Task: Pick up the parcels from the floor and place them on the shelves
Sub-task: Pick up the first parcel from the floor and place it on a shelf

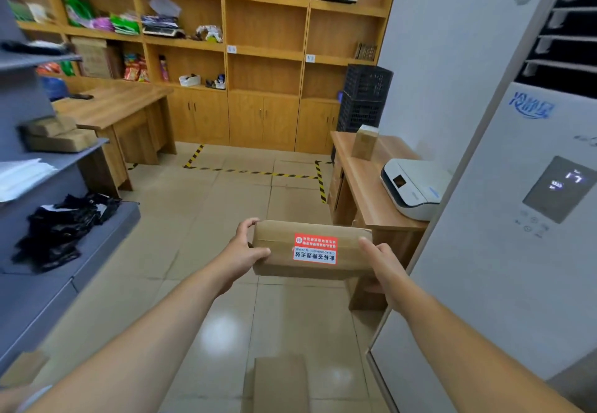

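Gripping a cardboard parcel [310,249] at its short ends, left hand [245,251], right hand [382,264], long axis left-right, label up

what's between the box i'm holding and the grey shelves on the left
Nothing visible. The cardboard box is held in the air by the left hand and right hand, and only open tiled floor lies between it and the grey shelves. Those shelves already carry boxes and bags.

Bright, even light — glare on floor tiles [219,332]; edges bent, blurred.
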A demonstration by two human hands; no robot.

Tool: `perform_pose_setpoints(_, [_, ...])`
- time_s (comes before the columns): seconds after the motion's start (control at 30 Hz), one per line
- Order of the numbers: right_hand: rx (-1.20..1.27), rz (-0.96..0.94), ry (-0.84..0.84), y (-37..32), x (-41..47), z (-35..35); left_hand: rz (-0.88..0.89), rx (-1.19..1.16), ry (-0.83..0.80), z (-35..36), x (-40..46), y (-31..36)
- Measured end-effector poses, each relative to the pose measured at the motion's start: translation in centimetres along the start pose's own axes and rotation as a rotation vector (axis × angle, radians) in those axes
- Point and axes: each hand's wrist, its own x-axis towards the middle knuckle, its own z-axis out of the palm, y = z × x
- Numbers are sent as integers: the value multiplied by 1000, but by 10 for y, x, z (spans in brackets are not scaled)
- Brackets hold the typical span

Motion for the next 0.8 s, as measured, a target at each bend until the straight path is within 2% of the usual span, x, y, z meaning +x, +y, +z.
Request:
perform_pose_setpoints(0.3, [281, 161, 33, -30, -2, -4, 190, 91, 84, 4, -15, 23])
perform_pose_setpoints(0.47, [466, 159, 84, -38, -4, -11, 256, 107, 95, 11, -20, 25])
perform_pose_setpoints(0.6, [539, 98, 67, -40, -6, -20, 191, 10, 67, 11, -23, 26])
perform_pose_setpoints(0.8, [454, -98, 22, -47, -3, -37, 182, 38, 201, -8, -10, 32])
